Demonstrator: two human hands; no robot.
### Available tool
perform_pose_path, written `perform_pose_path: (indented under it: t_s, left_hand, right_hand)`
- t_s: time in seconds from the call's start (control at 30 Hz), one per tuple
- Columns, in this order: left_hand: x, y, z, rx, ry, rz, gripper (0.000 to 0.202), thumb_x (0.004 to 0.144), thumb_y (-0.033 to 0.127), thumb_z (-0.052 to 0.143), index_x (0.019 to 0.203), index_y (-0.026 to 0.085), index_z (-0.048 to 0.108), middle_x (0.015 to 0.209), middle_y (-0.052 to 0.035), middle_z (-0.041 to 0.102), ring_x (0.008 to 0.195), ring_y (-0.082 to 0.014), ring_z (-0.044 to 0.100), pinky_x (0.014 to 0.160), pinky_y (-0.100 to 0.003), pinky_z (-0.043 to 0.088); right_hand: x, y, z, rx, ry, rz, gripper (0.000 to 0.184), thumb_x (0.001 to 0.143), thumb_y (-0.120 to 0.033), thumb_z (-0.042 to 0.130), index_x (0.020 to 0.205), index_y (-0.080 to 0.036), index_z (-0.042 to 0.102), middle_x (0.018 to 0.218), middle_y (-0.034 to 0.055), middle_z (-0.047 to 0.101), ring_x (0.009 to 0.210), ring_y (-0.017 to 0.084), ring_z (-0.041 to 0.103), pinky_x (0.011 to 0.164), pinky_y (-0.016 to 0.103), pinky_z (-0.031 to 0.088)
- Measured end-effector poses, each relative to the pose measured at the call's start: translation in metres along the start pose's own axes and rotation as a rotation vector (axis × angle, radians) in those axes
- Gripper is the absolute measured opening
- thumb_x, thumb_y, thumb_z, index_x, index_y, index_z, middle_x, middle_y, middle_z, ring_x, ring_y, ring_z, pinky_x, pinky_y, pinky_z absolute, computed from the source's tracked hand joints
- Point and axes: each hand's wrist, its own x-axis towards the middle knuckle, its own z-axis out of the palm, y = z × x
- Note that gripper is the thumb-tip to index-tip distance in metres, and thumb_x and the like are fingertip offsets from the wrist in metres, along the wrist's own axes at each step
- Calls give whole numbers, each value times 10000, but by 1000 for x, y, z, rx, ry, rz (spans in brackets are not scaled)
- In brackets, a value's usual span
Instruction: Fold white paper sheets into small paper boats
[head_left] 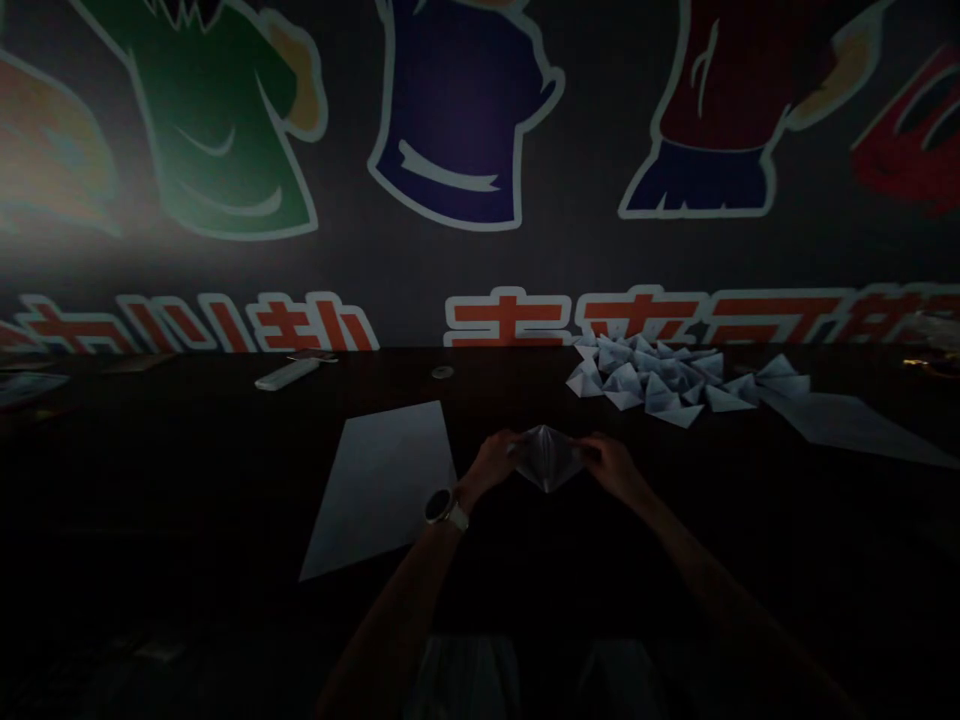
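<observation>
Between my two hands is a folded white paper point(546, 460), diamond-shaped with a ridge down its middle. My left hand point(495, 458), with a watch point(441, 504) on its wrist, pinches the paper's left corner. The right corner is gripped by the fingers of my right hand point(609, 462). Left of my left hand lies a flat white sheet of paper point(379, 485), its right edge close to the wrist. Beyond my right hand, a pile of folded paper boats point(649, 375) rests on the dark table. The dim light hides finger detail.
The dark table point(210, 480) runs up to a wall with painted cartoon figures and large characters. At the right lies another white sheet point(862, 425). A long white object point(287, 374) and a small round item point(442, 372) lie toward the back.
</observation>
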Motion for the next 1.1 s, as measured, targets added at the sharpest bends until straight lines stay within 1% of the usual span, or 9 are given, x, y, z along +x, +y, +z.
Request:
perform_pose_path:
  t_s: [0.33,0.43,0.53,0.6,0.67,0.8,0.93,1.03,1.1]
  left_hand:
    - [-2,2,-5,41,19,-22,322,778,93,487,1019,217,661,1079,-10,633,987,-146,589,875,-236,434]
    - [-5,8,-5,148,41,-54,232,820,229,529,1011,251,658,1075,-10,628,966,-169,595,843,-262,437]
    - [-7,18,-5,280,75,11,272,807,398,575,1018,243,651,1059,-40,624,986,-213,575,887,-330,401]
    - [-8,25,-6,351,73,60,332,772,447,611,1020,228,645,1054,-61,618,1009,-241,557,913,-373,375]
    - [-8,30,-5,388,51,70,352,754,449,631,1022,221,638,1037,-70,612,1002,-250,555,904,-383,379]
    - [-9,34,-2,389,24,19,281,785,390,596,1005,221,636,1019,-66,596,950,-232,579,848,-349,421]
    - [-11,34,0,372,27,1,237,794,363,573,969,220,646,992,-58,602,906,-227,602,798,-324,445]
    - [-12,36,0,347,25,-24,240,802,376,558,952,213,649,970,-61,612,881,-224,613,787,-320,448]
    - [-11,38,0,332,24,-40,238,810,366,549,946,200,652,965,-72,616,887,-227,614,798,-321,445]
  right_hand:
    - [1,5,-6,-40,-95,56,294,715,-78,476,859,-188,709,835,61,643,758,179,630,733,292,473]
    - [-1,0,-5,-71,-127,62,263,739,-121,507,904,-196,698,839,43,610,751,161,613,718,272,467]
    - [-2,-7,-7,-185,-154,29,193,743,-255,590,897,-200,691,895,56,594,845,189,594,751,288,459]
    - [0,-12,-9,-280,-159,-11,275,699,-302,654,955,-204,674,1007,90,590,963,234,560,828,340,438]
    - [6,-18,-13,-352,-184,-49,449,638,-304,711,1067,-197,631,1128,127,563,1060,286,512,892,411,402]
    - [27,-25,-20,-359,-331,-142,644,516,-337,788,1116,-195,601,1195,132,544,1120,318,473,938,445,364]
    - [52,-27,-21,-214,-346,-134,508,532,-390,771,989,-204,652,1048,89,612,1003,266,543,894,389,393]
    - [62,-28,-19,-74,-401,-103,318,623,-310,703,908,-172,676,930,78,648,873,218,593,785,318,436]
    - [65,-28,-17,-32,-448,-99,285,621,-261,689,887,-159,688,890,73,666,810,201,609,719,282,444]
